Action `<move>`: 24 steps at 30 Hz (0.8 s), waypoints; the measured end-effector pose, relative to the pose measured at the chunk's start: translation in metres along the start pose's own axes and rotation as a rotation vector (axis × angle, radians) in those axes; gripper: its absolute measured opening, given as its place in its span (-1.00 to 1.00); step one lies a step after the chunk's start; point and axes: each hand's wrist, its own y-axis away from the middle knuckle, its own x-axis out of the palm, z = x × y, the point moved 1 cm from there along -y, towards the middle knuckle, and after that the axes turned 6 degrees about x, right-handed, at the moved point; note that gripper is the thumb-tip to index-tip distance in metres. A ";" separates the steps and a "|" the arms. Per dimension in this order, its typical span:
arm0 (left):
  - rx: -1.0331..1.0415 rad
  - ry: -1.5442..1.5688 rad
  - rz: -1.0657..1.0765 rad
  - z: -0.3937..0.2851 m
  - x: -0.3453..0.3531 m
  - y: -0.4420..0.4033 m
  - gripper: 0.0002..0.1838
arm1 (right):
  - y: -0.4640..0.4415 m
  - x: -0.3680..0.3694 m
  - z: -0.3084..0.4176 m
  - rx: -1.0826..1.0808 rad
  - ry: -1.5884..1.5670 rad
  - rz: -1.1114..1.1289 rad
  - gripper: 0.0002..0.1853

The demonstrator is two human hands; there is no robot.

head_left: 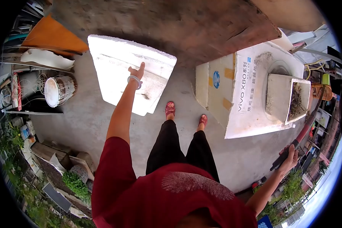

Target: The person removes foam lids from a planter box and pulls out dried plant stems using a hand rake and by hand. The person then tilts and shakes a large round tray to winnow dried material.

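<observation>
My left hand (136, 72) reaches out over a white foam board (114, 76), its thumb apart and its fingers stretched forward. A pale band circles that wrist. Whether the fingers touch the board, I cannot tell. The board has a stepped face and dark smudges. Far to the right, my right hand (289, 161) is wrapped around the black grip of a long tool (305, 131) with a reddish shaft. Its far end is thin and dark, and its kind is unclear. Left of the tool stands a white foam box (288, 89) with dry plant matter inside.
The foam box rests on a large white printed panel (241, 102) beside a taped carton (216, 79). A brown board (163, 22) spans the top. A dirty white bucket (55, 93) lies at left on the concrete floor (83, 129). Potted greenery (76, 184) lines the lower left.
</observation>
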 end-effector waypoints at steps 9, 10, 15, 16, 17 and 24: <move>0.361 -1.028 -0.097 0.047 0.035 -0.039 -0.35 | -0.001 -0.015 -0.025 -0.006 0.101 -0.241 -0.74; 0.461 -1.119 -0.125 0.049 0.033 -0.042 -0.39 | 0.001 -0.011 -0.025 0.025 0.124 -0.220 -0.71; 0.701 -1.605 0.005 0.048 0.025 -0.064 -0.41 | 0.002 0.001 -0.036 0.042 0.132 -0.291 -0.71; 0.712 -1.647 0.019 0.052 0.024 -0.072 -0.42 | -0.002 -0.005 -0.043 0.026 0.131 -0.280 -0.71; 0.723 -1.689 0.032 0.057 0.023 -0.079 -0.44 | -0.004 -0.009 -0.049 0.009 0.129 -0.269 -0.71; 0.793 -1.792 0.088 0.062 0.030 -0.077 -0.60 | -0.001 -0.011 -0.066 0.065 0.191 -0.276 -0.67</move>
